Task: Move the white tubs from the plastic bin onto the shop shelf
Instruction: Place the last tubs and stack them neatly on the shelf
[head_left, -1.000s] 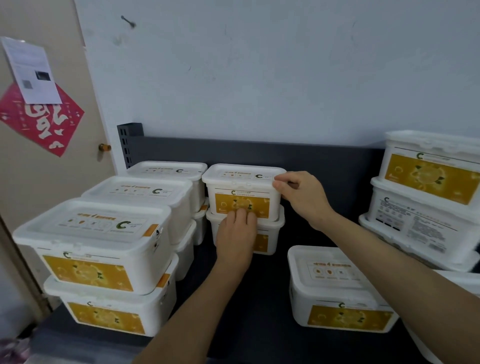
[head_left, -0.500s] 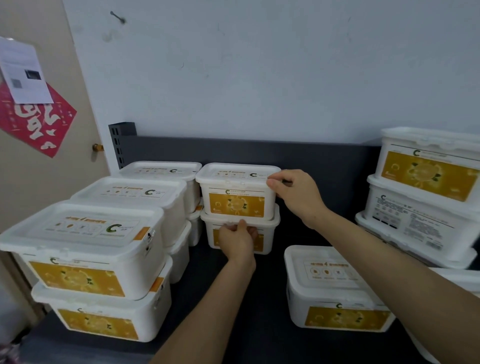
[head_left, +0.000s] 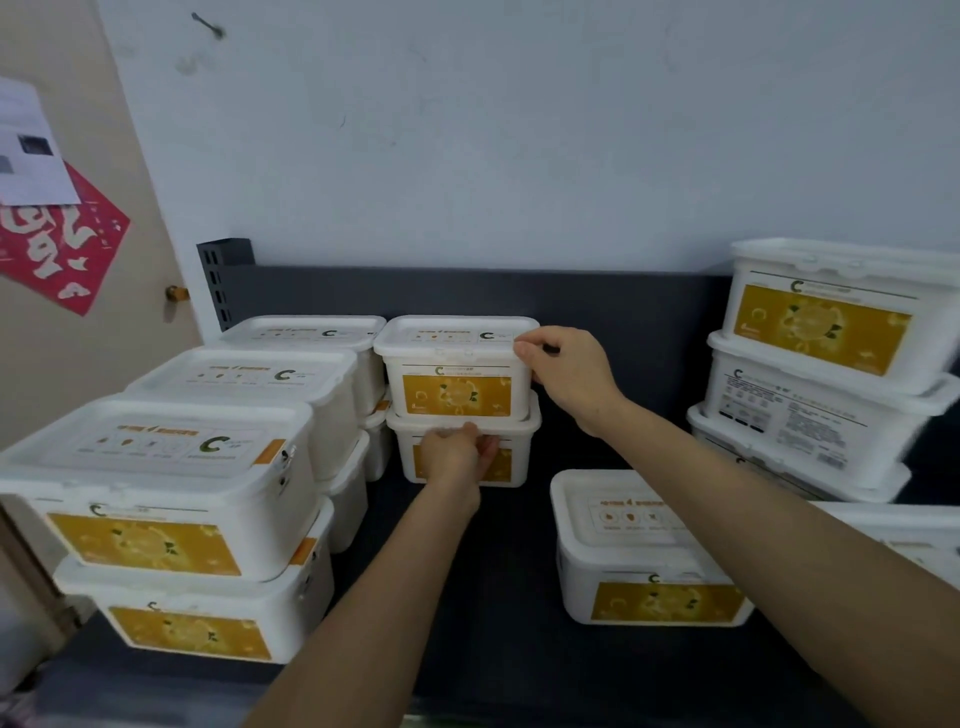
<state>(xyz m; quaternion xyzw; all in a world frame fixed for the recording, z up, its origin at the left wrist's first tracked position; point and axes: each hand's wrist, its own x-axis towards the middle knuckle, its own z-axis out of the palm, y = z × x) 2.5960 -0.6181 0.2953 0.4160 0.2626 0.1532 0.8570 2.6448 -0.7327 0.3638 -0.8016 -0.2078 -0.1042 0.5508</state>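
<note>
Shelf (head_left: 509, 571) is well stocked. Right hand (head_left: 566, 374) pinches top tub's (head_left: 457, 395) lid corner; left hand (head_left: 454, 452) grips lower tub (head_left: 519, 447), likely squaring this 2-high stack. Bin unseen, remainder unknown.

Pale wall (head_left: 519, 130), beige door (head_left: 78, 364)

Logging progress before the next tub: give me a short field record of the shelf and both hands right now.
shelf: dark grey, holds tubs
centre stack: top tub on lower tub
right hand: pinches top tub's lid corner
left hand: grips lower tub's front rim
single tub: front right, untouched
</note>
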